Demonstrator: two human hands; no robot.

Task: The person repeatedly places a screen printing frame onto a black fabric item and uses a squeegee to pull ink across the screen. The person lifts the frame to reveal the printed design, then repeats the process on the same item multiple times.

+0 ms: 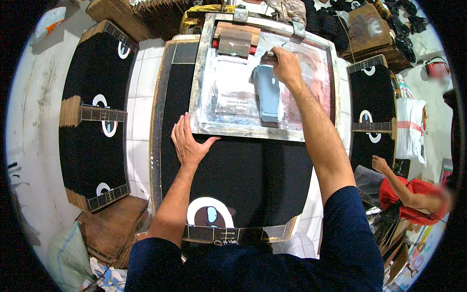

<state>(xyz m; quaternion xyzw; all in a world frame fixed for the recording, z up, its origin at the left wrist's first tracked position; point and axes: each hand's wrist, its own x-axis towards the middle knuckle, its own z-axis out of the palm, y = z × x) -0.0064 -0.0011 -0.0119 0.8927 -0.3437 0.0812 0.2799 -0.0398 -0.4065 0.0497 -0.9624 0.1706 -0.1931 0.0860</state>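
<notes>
A screen-printing frame (200, 73) with a pale, ink-stained mesh lies over black fabric (253, 182) on a board. My right hand (287, 66) is closed around a small squeegee (267, 58) near the far part of the mesh. A light blue ink patch (268, 95) stretches from below the squeegee toward me. My left hand (187, 141) rests at the frame's near left corner, fingers straight and thumb spread, touching the frame edge and the fabric. Nearer to me, a white ring with a dark centre and a blue oval (212, 214) is printed on the fabric.
A second squeegee (236, 43) lies at the mesh's far left. Metal clamps (240, 14) sit on the frame's far edge. Boards with black fabric (92, 73) stand left, more (372, 97) right. Another person in a red top (408, 199) is at the right.
</notes>
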